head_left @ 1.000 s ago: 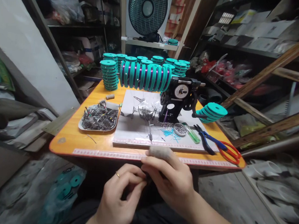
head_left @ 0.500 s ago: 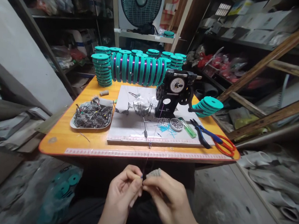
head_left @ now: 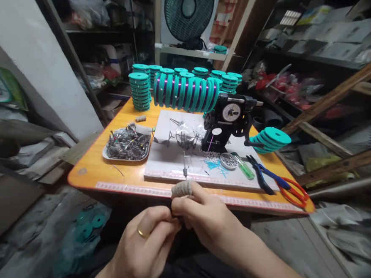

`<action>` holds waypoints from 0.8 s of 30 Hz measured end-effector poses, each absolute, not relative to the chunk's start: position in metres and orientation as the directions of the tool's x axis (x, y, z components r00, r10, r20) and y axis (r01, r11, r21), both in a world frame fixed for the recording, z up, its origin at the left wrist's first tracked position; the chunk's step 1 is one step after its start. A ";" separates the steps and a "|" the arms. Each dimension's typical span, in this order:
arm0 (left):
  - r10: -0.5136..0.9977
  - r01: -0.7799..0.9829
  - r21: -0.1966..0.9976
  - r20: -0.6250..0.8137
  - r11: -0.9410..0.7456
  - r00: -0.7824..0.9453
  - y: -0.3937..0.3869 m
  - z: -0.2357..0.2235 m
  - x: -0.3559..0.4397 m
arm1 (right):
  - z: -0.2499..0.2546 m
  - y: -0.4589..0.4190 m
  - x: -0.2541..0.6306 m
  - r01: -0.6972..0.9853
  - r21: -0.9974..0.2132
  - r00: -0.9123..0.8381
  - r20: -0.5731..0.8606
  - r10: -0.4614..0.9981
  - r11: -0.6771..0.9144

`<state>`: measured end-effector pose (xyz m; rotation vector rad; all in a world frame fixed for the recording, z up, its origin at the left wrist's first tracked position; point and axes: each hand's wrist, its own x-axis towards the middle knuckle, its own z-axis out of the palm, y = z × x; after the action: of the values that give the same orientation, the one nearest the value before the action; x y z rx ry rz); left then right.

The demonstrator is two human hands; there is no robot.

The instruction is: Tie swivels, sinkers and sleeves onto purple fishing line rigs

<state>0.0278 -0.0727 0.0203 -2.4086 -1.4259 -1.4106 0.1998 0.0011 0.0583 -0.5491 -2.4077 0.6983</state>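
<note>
My left hand (head_left: 142, 248) and my right hand (head_left: 203, 218) meet just below the front edge of the orange table (head_left: 88, 170), fingertips pinched together on something too small to make out. The right index finger wears a grey fabric wrap (head_left: 182, 188). A ring shows on my left hand. On the white board (head_left: 171, 163) ahead lie small metal hooks (head_left: 185, 141) and blue bits (head_left: 215, 165). Behind them stands a black winding machine (head_left: 226, 123) with a dial.
A tray of dark metal parts (head_left: 128, 145) sits at the left. Teal spools (head_left: 184, 92) are stacked along the back, more on the machine's crank (head_left: 270, 138). Blue pliers (head_left: 262, 174), red scissors (head_left: 291, 191), a green lighter (head_left: 243, 168) and a small round tin (head_left: 228, 161) lie right.
Both hands have come up and closer to the table edge, still pinched together. The thin line seen running up from the fingers half a second ago no longer shows.
</note>
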 end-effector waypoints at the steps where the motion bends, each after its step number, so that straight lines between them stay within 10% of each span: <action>1: 0.679 0.717 0.356 0.701 -0.599 0.219 -0.071 0.019 0.024 | 0.062 0.004 0.195 0.220 -0.637 -0.751 0.373 0.545 0.739; 8: 0.495 0.693 0.093 0.767 -0.714 0.407 -0.062 0.026 0.008 | 0.067 0.008 0.184 0.243 -0.685 -0.718 0.349 0.602 0.687; 19: 0.823 0.634 0.618 0.565 -0.465 0.053 -0.066 0.037 0.008 | 0.051 -0.005 0.196 0.231 -0.508 -0.720 0.485 0.496 0.830; 24: 0.999 0.201 0.979 -0.047 0.042 0.023 -0.057 0.049 0.004 | 0.045 0.003 0.198 0.138 -0.339 -0.702 0.629 0.333 0.931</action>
<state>0.0040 -0.0570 0.0494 -2.5212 -2.5619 -1.9903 0.1980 0.0029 0.0453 -0.3322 -2.3484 0.3456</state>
